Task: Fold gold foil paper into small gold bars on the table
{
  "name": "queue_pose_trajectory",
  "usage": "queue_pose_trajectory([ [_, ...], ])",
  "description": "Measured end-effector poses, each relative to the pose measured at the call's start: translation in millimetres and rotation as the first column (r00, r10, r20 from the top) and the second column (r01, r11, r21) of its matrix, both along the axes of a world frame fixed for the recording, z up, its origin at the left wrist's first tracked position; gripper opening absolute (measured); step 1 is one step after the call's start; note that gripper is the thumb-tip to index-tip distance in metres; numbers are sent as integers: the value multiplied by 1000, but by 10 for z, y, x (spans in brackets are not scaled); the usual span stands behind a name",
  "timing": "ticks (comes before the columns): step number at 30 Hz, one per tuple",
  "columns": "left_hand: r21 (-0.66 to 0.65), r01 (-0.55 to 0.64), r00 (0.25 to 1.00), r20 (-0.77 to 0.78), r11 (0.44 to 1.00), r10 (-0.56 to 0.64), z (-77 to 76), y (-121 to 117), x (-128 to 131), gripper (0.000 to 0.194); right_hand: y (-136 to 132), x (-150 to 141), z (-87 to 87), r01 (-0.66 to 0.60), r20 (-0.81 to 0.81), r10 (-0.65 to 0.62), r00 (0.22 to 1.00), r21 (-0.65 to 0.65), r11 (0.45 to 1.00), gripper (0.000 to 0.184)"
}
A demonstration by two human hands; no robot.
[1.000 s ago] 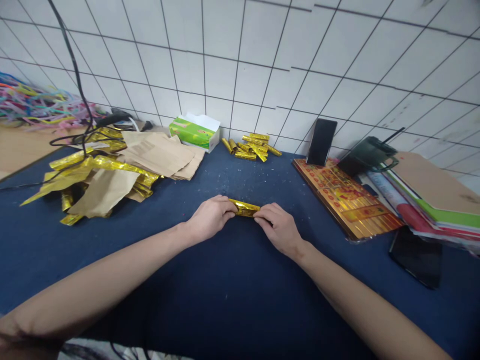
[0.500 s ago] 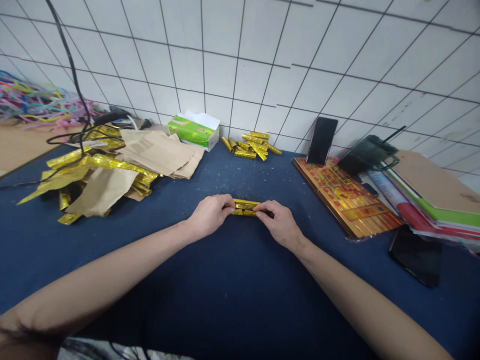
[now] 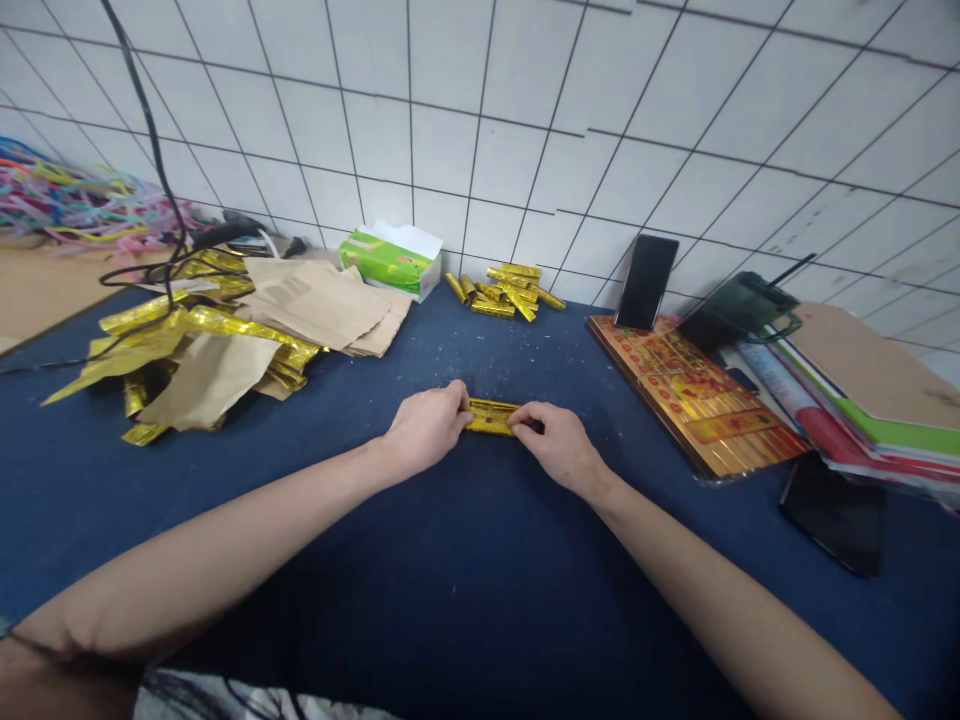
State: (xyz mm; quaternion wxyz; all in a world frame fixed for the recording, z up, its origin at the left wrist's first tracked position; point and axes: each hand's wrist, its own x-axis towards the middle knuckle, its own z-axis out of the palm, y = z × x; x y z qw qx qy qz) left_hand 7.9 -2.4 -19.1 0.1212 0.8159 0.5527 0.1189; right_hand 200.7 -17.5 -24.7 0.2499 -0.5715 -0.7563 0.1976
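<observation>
A small strip of shiny gold foil paper [image 3: 491, 417], its edges curled inward, lies between my hands over the blue tabletop [image 3: 450, 560]. My left hand [image 3: 429, 425] pinches its left end between thumb and fingers. At the other end, my right hand [image 3: 559, 445] grips the foil with thumb and fingertips. Farther back, near the wall, lies a small heap of rolled gold foil tubes [image 3: 516, 292]. Whether anything sits inside the held foil is too small to tell.
Crumpled gold foil [image 3: 142, 320] and brown paper sheets [image 3: 322, 300] are piled at left, crossed by a black cable [image 3: 154, 140]. A green tissue box [image 3: 390, 262] stands behind. At right are a propped phone [image 3: 646, 282], a gold-red printed stack [image 3: 705, 400], and a dark mug [image 3: 739, 310].
The gold foil has gone from looking mostly closed to having its upper face opened, with curled edges showing. Both hands stay at its ends, with small finger shifts.
</observation>
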Motion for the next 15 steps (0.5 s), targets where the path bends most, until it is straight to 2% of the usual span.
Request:
queue_pose_trajectory([
  [4,33,-8,997,-78,999,11,17,-18,20,8,-11,-10,1,5,29,-6,1000,3,1000,14],
  [8,126,27,990,-142,992,-9,21,-38,31,9,-22,-27,8,-12,96,9,995,33,999,14],
  [11,217,111,983,-166,970,-76,13,-48,30,6,-27,-34,1,-28,138,19,990,67,997,15],
  [15,272,297,943,-236,915,-236,10,-66,20,11,-28,-29,-20,-58,155,44,987,93,994,17],
])
